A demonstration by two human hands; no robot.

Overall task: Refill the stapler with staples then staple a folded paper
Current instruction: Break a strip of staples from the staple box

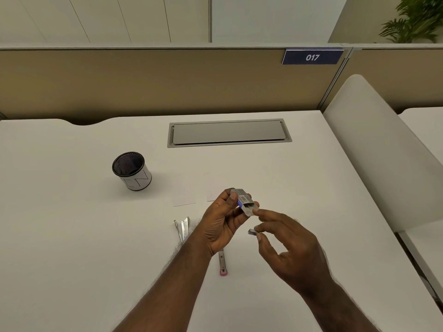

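My left hand (221,221) grips a small staple box (244,200) above the middle of the white desk, its inner tray slid partly out toward my right hand. My right hand (285,243) pinches a short strip of staples (252,232) between thumb and a finger, while its index fingertip touches the box's open end. The stapler (223,264), pink at its near end, lies opened flat on the desk and is mostly hidden under my left wrist; its metal parts (182,228) show to the left. White folded paper (213,188) lies faintly visible behind the hands.
A black mesh pen cup (131,170) with a white band stands at the left. A grey cable hatch (227,133) is set into the desk at the back. A beige partition closes the far edge, and a white divider (374,149) runs along the right.
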